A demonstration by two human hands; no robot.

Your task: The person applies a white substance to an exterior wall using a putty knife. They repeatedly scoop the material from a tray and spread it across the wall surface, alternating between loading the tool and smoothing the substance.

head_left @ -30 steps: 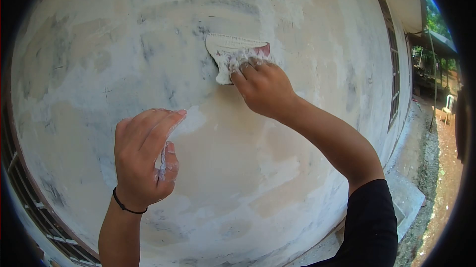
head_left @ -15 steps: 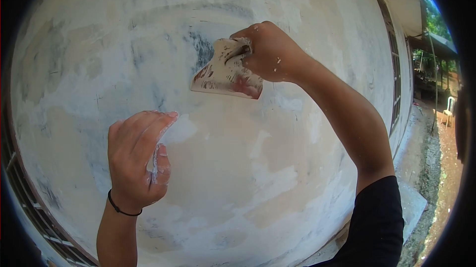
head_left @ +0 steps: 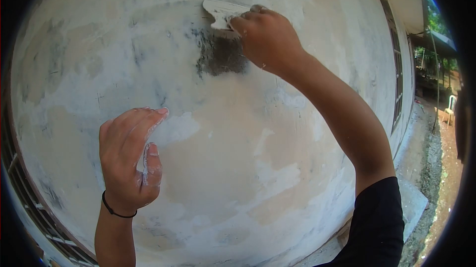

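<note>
My right hand (head_left: 267,36) grips a putty scraper (head_left: 220,13), its blade flat against the wall (head_left: 238,158) high up. Just below the blade is a dark wet patch (head_left: 220,56) on the wall. My left hand (head_left: 126,160) is raised in front of the wall lower left, fingers together and pointing up, smeared with white putty, and it holds nothing. A black band circles the left wrist. A white putty smear (head_left: 176,128) lies next to my left fingertips.
The wall is patchy white and beige plaster. A window grille (head_left: 29,202) runs along the lower left. At right are a window frame (head_left: 395,79), a concrete ledge (head_left: 411,197), bare ground and a white chair (head_left: 448,108).
My right hand has lifted the scraper from mid-wall up to the top of the dark patch, which now shows larger. The left hand sank slightly.
</note>
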